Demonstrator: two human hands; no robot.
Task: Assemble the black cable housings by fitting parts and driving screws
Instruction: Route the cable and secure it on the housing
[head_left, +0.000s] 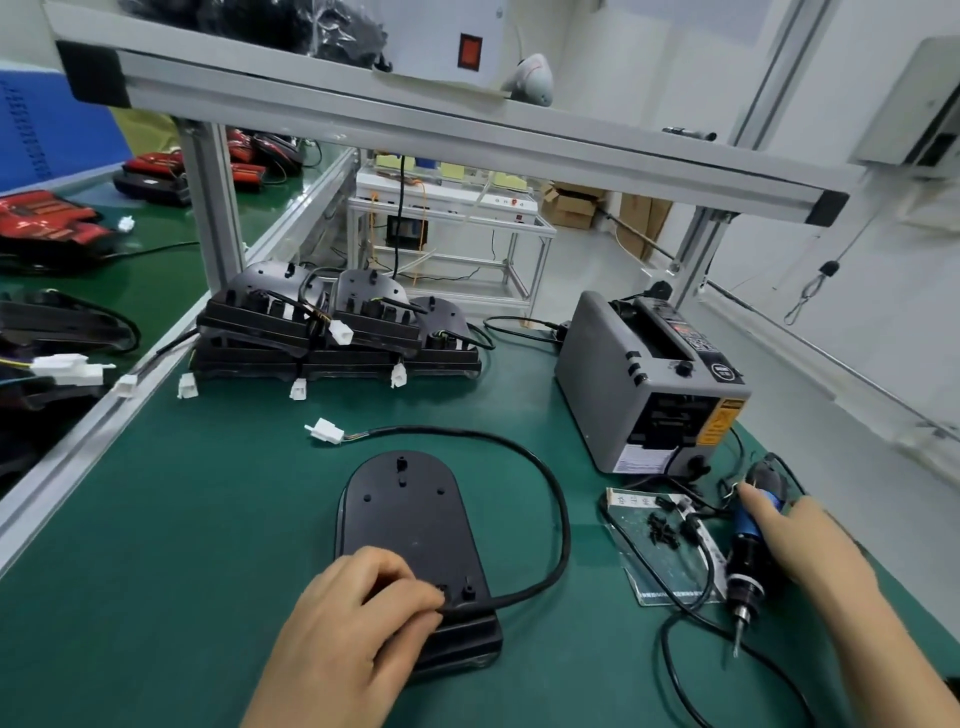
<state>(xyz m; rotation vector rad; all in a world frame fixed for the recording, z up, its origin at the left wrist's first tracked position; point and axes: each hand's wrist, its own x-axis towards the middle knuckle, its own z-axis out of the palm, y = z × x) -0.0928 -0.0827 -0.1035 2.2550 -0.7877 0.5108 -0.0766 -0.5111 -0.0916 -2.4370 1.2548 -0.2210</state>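
Housing (410, 514) is flat on the green surface (208, 519), right in front of me, rounded end pointing away. My left hand (353, 618) is curled over its near end, holding it down, fingertips right where the cable (550, 499) comes out. The cable loops off to the right and back round to a white connector (324, 431) lying just past the housing.

My right hand (810, 540) is wrapped around the blue grip of the screwdriver (748, 566), bit pointing down toward me, well off to the side of the housing. So I'd say I'm at the screw-driving step: parts look seated, holes on top look empty. Next up is probably getting a screw from the little black pile of screws (662, 532) on the clear sheet next to the driver, then lining the bit up straight over a hole while the left keeps things from sliding.

Further out: a grey tape dispenser (623, 374) on the right, a stack (337, 332) of more housings at the back, an aluminium frame (363, 114) overhead, and red parts (47, 218) on the next bench.
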